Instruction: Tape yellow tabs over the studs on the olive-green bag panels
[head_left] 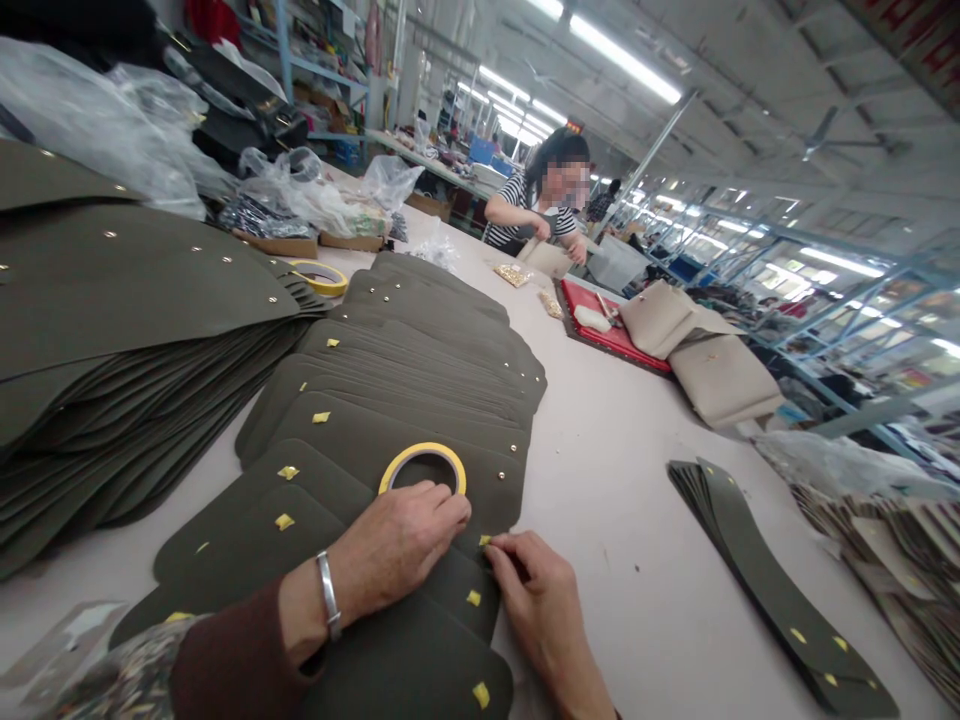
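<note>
Dark green panels (405, 395) lie overlapped in a long row in front of me, several with small yellow tape pieces (473, 598) near their edges. My left hand (401, 535), wearing a silver bracelet (328, 595), rests over the panels with its fingers closed on the near side of a yellow tape roll (424, 450). To its right, my right hand (536, 585) pinches a small yellow piece of tape (484, 540) between thumb and forefinger, at the right edge of a panel. The left fingertips are partly hidden.
A tall stack of green panels (135, 270) stands at left, with a second tape roll (319, 278) behind. Green strips (772, 580) lie at right. Beige bags (720, 375) and a red tray (611, 325) sit farther back. A co-worker (536, 200) handles a beige piece across the table.
</note>
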